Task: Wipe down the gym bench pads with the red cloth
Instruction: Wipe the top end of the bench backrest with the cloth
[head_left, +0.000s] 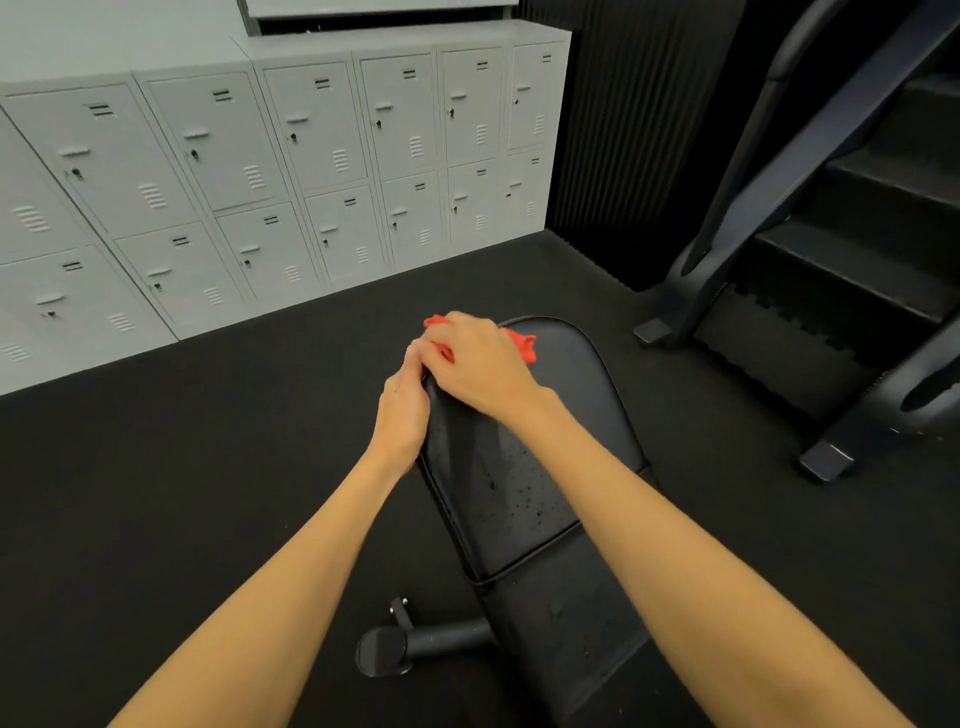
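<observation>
Red cloth (524, 345) gripped in a bunch under curled right hand (478, 364) at far left corner of black bench back pad (571, 415), left hand (402, 415) at pad's left edge, its hold impossible to tell; best drawn nearward in flat, overlapping strokes through droplets (524, 488) toward seat pad (566, 613).

You get even, soft light; lockers (218, 140) at ten o'clock bow from wide-angle distortion; the dark floor (182, 467) hides shadows.

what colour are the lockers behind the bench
Light grey lockers, seen best in the head view.
</observation>
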